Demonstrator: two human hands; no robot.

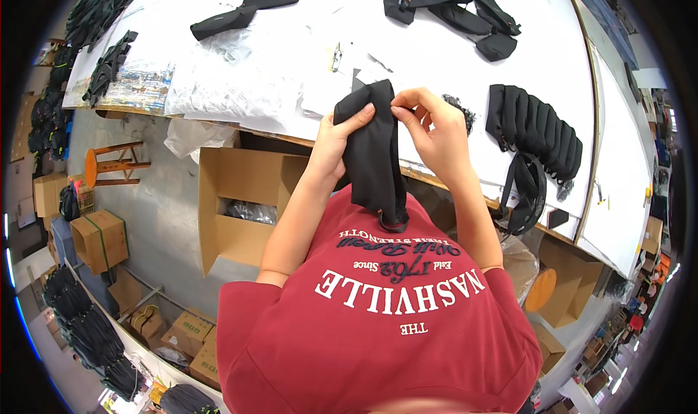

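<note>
The left hand clasps and right hand pinches the black pouch, likely light, floppy, best held by its sides

Black cloth, dark-red shirt

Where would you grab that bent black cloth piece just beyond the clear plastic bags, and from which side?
Probably pinch the black cloth piece at its middle, from above: the bend there sits between two longish ends, and nothing lies on top of it.
</note>
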